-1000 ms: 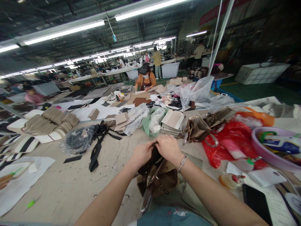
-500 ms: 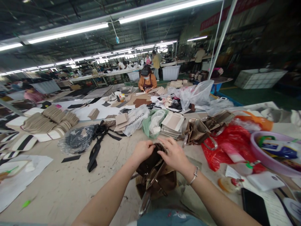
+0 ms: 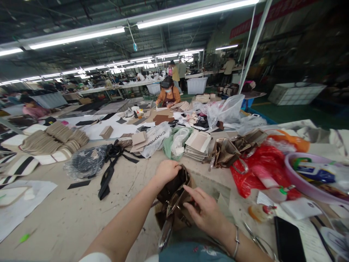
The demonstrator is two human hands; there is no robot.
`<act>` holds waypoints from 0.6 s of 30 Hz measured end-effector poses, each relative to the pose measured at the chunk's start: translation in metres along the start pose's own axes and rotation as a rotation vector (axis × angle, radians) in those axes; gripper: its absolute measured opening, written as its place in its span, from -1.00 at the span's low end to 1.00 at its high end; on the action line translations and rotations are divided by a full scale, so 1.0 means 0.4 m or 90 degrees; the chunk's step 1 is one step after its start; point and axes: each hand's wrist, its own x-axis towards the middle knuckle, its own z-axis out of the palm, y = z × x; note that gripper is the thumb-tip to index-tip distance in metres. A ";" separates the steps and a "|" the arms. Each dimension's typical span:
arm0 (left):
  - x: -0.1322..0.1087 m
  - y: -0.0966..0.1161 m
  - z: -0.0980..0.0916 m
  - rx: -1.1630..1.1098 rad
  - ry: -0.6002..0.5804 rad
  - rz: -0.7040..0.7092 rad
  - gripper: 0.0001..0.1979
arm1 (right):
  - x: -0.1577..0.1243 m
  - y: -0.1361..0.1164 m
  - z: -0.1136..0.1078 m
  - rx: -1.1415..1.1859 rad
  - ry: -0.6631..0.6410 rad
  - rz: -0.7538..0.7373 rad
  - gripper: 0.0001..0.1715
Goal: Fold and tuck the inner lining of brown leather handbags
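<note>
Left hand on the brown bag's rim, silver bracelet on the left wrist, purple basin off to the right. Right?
Not quite: the silver bracelet is on the right wrist, as the head view shows. The rest stands: the left hand is on the rim of the brown bag, and the purple basin is off to the right.

And you're sporting a silver bracelet (image 3: 237, 241) on that right wrist (image 3: 229, 233), white sleeve edge (image 3: 96, 257), blue-green garment (image 3: 188, 254) dotted pink!

Overhead tube lights (image 3: 197, 14) glare white beneath a dim ceiling (image 3: 68, 14), the frame's edges stretched and soft.
</note>
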 end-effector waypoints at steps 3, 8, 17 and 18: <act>0.000 0.008 0.004 0.026 0.006 -0.028 -0.64 | -0.003 -0.014 0.014 -0.055 -0.054 -0.043 -0.49; 0.003 0.023 0.010 0.067 0.013 -0.031 -0.59 | 0.001 -0.047 0.033 -0.174 -0.212 -0.153 -0.43; 0.015 0.007 -0.017 0.000 0.004 -0.058 -0.63 | 0.007 -0.094 0.031 -0.273 -0.183 -0.024 -0.57; 0.012 -0.006 -0.027 -0.017 -0.002 -0.063 -0.64 | 0.004 -0.085 0.023 -0.282 -0.156 0.011 -0.64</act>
